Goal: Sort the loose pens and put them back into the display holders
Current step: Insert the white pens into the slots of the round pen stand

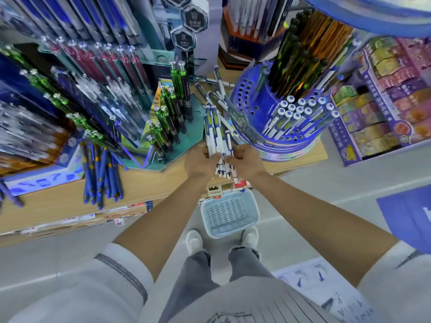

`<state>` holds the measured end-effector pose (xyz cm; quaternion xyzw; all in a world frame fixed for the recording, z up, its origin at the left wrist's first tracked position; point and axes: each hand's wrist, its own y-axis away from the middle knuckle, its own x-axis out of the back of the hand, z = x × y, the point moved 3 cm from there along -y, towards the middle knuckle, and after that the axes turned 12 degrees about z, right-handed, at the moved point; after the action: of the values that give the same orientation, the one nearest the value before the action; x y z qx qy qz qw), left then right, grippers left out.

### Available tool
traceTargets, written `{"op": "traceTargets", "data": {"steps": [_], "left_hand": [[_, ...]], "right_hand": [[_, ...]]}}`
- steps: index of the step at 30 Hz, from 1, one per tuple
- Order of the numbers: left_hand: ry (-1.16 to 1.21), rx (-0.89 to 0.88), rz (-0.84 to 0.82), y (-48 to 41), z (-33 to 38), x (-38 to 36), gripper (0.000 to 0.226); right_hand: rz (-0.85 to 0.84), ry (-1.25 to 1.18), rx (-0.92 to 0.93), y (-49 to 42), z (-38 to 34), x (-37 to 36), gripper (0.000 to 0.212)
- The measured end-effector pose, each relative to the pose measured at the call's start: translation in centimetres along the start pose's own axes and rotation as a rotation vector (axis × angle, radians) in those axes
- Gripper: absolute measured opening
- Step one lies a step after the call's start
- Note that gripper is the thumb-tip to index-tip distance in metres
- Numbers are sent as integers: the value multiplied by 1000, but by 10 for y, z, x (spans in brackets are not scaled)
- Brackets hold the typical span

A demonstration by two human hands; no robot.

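Centre frame: we've got a bundle of white-blue pens [218, 136] standing roughly upright, in the gap btwn the teal stand [186, 127] on the left & the round blue holder [247, 99] on the right. Left hand [200, 159] wraps the bundle's lower end, fingers curled tight round it. Right hand [245, 159] closes on the same end from the other side, fingers curled in. Both hands are fully closed on the pens and hold nothing else.

Handling, as we judge it: light, stiff plastic barrels, smooth, so they prob. slide vs each other. Gripped this low, the tops fan out, and one could slip from the bunch. Better to pinch a single pen mid-barrel, w/ the other hand clamping the rest, then feed it end-first into a free hole.

Matching pens [300, 110] already stand in the holder, right of centre. More loose ones [221, 87] lie on the shelf [58, 206] just above the bundle, and loose dark-blue pens [100, 180] lie lower left.
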<state>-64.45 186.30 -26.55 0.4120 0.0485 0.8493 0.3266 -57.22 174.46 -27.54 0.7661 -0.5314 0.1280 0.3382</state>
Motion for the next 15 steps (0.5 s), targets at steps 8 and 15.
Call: {"op": "traceTargets", "data": {"steps": [8,15], "left_hand": [[55,14,-103,-5,3,0,23],[150,115,-148,-6,4,-3,51]], "right_hand": [[-80,-131,-106,-1,0,8,27],[-101,-193,-120,0,0,12,26]]}}
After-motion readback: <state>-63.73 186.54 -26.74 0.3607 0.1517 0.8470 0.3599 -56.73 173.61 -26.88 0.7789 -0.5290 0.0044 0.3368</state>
